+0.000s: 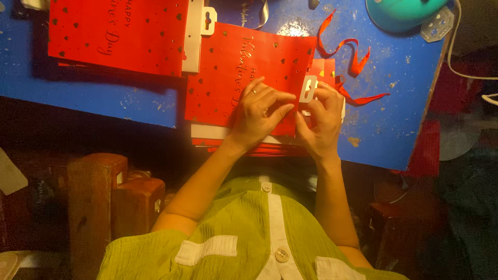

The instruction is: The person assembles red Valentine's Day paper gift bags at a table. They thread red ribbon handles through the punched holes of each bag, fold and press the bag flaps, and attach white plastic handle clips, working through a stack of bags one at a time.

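A flat red paper bag point(236, 67) with small gold hearts lies on a blue table point(394, 119), on top of a stack of similar red sheets. My left hand point(259, 111) presses on the bag's lower right part, fingers spread over it. My right hand point(322, 122) pinches a small white plastic hang tab point(308, 88) at the bag's right edge. The two hands almost touch each other.
A second stack of red bags point(116, 33) with a white hang tab point(207, 21) lies at the back left. Loose red ribbon point(353, 57) curls to the right of the hands. A teal rounded object point(402, 13) sits at the back right. Wooden blocks point(111, 194) stand below the table edge.
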